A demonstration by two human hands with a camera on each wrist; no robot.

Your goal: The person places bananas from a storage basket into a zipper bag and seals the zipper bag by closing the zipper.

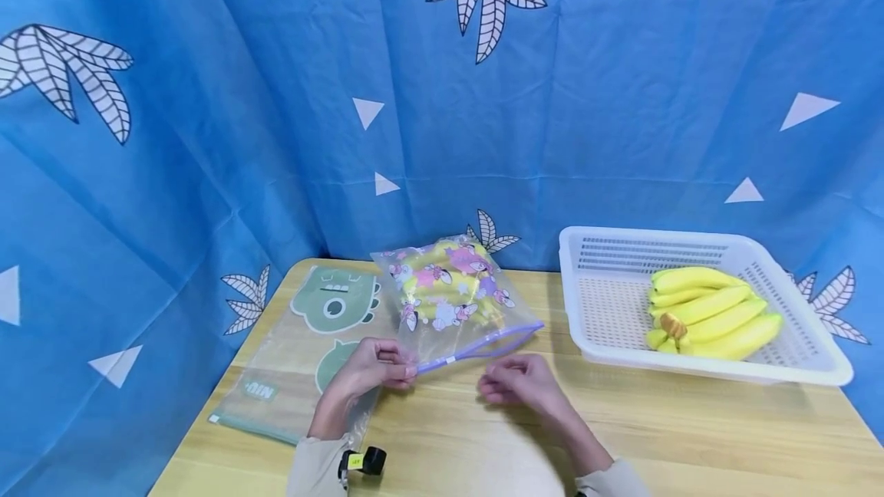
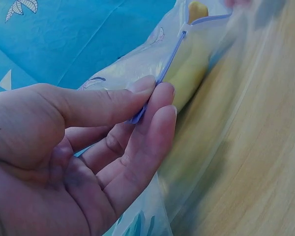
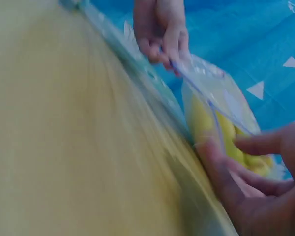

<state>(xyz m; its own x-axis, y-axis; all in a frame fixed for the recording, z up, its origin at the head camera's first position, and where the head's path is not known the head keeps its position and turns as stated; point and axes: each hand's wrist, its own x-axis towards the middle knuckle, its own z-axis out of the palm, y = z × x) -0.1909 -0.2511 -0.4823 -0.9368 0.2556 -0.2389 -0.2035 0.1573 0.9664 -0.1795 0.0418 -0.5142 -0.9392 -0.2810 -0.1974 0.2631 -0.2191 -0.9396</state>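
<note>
Printed zip bag (image 1: 452, 309), with yellow fruit (image 2: 189, 71) inside, lies just beyond the hands; the left hand (image 1: 369, 366) pinches its near left corner, probably to keep the zip edge (image 1: 431, 364) steady, while the right hand (image 1: 521, 382), thumb apart from bent fingers, seems to hold nothing near the gaping end. Blue curtain (image 1: 456, 121) hangs around; the pale wooden table (image 1: 442, 436) carries also a white basket (image 1: 611, 305), a flat green bag (image 1: 297, 359) and, in the basket, bananas (image 1: 718, 317).

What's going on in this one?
A person's left hand pinches one end of the purple zip strip on a printed clear bag with bananas inside. The strip gapes open toward its other end, where the right hand hovers, holding nothing. A green-printed bag lies at left; more bananas sit in the white basket at right.
</note>
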